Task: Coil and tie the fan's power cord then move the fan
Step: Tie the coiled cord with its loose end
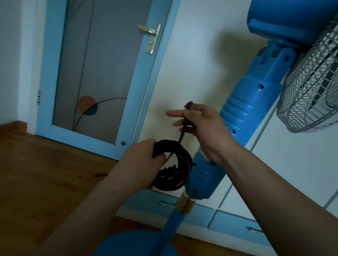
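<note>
A blue pedestal fan [248, 107] stands at the right, with its grey grille [327, 78] at the upper right and its round base [120, 248] at the bottom. The black power cord [177, 171] is wound into a round coil beside the fan's column. My left hand [139, 162] grips the coil at its upper left. My right hand [202, 127] is above the coil and pinches a dark strap [185, 127] that runs down to the coil. The plug lies inside the coil.
A blue-framed door [100, 61] with a frosted panel and metal handle is at the left. Behind the fan is a pale cabinet with blue drawers [237, 224] low down. The floor [21, 174] is brown wood.
</note>
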The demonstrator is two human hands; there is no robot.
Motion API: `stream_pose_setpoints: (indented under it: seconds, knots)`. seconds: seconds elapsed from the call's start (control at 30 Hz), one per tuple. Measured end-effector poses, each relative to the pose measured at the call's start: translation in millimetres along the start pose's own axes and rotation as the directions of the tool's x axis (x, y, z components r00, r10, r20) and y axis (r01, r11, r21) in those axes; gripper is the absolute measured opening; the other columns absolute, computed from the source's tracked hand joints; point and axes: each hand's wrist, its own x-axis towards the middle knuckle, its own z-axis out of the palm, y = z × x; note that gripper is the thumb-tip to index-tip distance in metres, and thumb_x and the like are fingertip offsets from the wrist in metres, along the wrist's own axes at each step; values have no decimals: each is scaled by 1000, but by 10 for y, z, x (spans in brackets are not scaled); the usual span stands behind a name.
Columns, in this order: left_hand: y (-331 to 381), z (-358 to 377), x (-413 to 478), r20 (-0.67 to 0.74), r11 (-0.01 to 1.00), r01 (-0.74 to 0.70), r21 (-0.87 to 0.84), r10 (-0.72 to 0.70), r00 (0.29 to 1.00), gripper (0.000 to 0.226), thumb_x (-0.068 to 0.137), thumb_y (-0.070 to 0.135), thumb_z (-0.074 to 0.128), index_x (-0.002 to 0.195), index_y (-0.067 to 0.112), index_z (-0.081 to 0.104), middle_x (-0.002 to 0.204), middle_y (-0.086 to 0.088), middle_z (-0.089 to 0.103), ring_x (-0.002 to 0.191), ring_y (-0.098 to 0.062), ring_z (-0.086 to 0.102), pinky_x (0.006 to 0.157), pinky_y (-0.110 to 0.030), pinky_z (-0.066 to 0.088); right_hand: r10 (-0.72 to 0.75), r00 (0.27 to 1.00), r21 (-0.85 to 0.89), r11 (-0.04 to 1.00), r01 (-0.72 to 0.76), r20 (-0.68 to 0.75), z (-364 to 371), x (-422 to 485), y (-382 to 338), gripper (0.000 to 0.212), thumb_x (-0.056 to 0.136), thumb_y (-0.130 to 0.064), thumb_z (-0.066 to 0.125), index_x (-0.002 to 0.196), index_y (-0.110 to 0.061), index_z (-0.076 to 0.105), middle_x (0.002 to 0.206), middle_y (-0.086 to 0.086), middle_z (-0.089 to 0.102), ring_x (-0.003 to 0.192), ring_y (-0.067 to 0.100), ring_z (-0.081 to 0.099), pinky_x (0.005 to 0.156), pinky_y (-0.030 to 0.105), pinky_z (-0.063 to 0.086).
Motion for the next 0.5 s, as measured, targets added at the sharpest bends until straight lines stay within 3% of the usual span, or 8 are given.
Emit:
stream_pose_setpoints:
  seconds: [0.13, 0.2, 0.27, 0.4, 0.5]
  knots:
    - [-16, -23, -17, 13, 998, 43, -36, -43, 999, 20, 97, 19, 52, 84, 4, 54, 81, -21, 65, 62, -36, 69, 45, -38, 57, -13, 998, -68, 998, 18, 66, 40, -52, -161, 20, 102, -13, 51, 110, -4, 67, 108, 7, 77, 97, 19, 71, 91, 35, 53]
    - [-12, -21, -7, 9, 997, 63, -53, -63, 998, 20, 96, 18, 51, 82, 3, 54, 82, -22, 65, 61, -36, 69, 46, -41, 58, -70, 994, -190, 978, 86, 90, 51, -92, -241, 20, 100, -18, 57, 105, -16, 75, 103, -4, 77, 97, 14, 69, 86, 31, 52]
    - [5, -17, 11, 24, 995, 88, -53, -87, 996, 23, 96, 19, 50, 85, 0, 55, 82, -23, 66, 60, -37, 70, 52, -50, 60, -143, 984, -248, 955, 164, 102, 11, -156, -321, 19, 98, -20, 60, 100, -25, 79, 91, -13, 74, 84, 8, 64, 75, 24, 50]
    - [22, -37, 2, 63, 991, 104, -90, -98, 993, 22, 95, 17, 48, 77, 6, 52, 72, -20, 64, 43, -32, 67, 44, -42, 58, -144, 963, -135, 975, 178, 227, -135, -382, -348, 18, 95, -8, 62, 102, -13, 77, 75, -6, 70, 67, 11, 57, 60, 22, 47]
    - [28, -38, -5, 46, 994, 77, -83, -73, 996, 24, 95, 15, 48, 74, 6, 49, 70, -19, 62, 45, -35, 67, 45, -44, 59, -60, 955, -199, 972, 121, 291, -198, -534, -278, 15, 90, 0, 66, 101, -5, 74, 73, -1, 74, 64, 11, 63, 58, 21, 49]
